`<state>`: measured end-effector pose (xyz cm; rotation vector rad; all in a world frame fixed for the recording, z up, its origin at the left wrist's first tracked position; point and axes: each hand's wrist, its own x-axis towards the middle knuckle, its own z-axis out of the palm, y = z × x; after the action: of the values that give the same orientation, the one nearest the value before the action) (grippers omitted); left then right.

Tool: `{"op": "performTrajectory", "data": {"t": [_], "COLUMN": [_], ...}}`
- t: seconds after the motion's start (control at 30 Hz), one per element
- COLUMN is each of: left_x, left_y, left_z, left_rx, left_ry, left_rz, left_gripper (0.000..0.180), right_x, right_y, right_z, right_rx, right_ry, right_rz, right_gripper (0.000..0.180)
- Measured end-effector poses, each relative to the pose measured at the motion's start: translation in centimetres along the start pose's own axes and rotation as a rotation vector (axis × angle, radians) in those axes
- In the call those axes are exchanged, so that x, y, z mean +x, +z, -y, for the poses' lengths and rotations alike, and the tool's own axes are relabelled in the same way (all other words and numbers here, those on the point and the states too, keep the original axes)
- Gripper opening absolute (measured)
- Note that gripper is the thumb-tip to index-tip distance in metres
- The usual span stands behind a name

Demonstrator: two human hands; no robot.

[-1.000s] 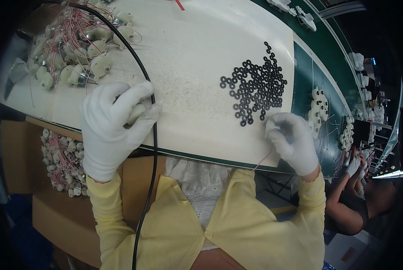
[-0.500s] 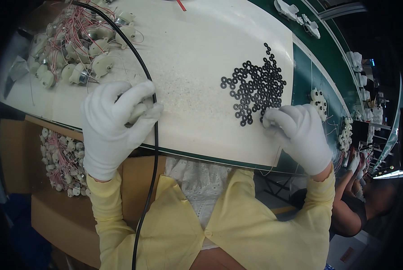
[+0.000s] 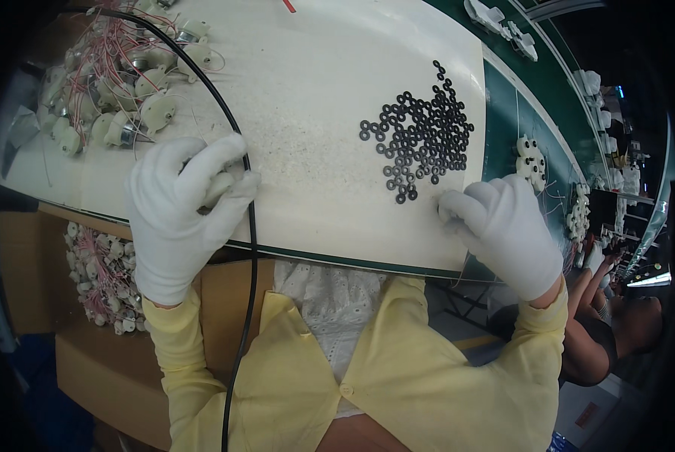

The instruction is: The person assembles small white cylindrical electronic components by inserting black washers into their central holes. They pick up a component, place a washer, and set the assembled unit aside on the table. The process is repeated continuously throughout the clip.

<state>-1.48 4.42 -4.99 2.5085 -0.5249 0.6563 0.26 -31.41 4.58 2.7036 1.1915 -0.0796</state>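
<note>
My left hand (image 3: pixel 179 218), in a white glove, has its fingers curled and thumb bent in at the left of the table. What lies inside the curl, if anything, is hidden. A black cable (image 3: pixel 251 233) runs past those fingertips; I cannot tell whether they touch it. My right hand (image 3: pixel 507 230), also gloved in white, is pinched at the near right of the table. Its fingertips hide whatever may be between them. Just beyond and left of it, many small black rings (image 3: pixel 424 132) lie spread in one loose layer.
White round motors with red and white wires (image 3: pixel 119 90) are heaped at the far left of the white table (image 3: pixel 307 151). A cardboard box (image 3: pixel 104 369) below holds more. Other white parts (image 3: pixel 531 162) sit on the green surface at right. Another person (image 3: pixel 593 331) sits beyond.
My right hand has drawn away from the near edge of the black rings, leaving a gap. The fingers of my left hand remain curled beside the cable. The view has shifted slightly.
</note>
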Motion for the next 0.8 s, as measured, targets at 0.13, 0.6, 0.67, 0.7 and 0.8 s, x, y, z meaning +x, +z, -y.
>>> {"op": "performTrajectory", "data": {"t": [0.13,0.6,0.67,0.7,0.8], "left_x": [0.2,0.2,0.0,-0.2,-0.2], "left_y": [0.2,0.3,0.2,0.1,0.0], "left_z": [-0.3,-0.3,-0.4,-0.4,-0.5], "left_rx": [0.033,0.017,0.033,0.048,0.059], "left_ry": [0.003,0.011,0.002,-0.012,-0.015], "left_rz": [-0.04,-0.033,-0.02,0.003,0.03], "left_gripper": [0.038,0.039,0.037,0.036,0.036], "right_x": [-0.5,-7.0,-7.4,-7.1,-5.9], "right_y": [0.5,4.9,4.7,4.2,2.8], "right_z": [0.4,2.0,1.7,1.9,3.0], "right_rx": [-0.013,0.202,0.205,0.18,0.103], "right_ry": [0.024,0.589,0.636,0.624,0.577], "right_rz": [-0.09,-0.248,-0.282,-0.285,-0.285], "right_gripper": [0.019,0.025,0.026,0.028,0.045]}}
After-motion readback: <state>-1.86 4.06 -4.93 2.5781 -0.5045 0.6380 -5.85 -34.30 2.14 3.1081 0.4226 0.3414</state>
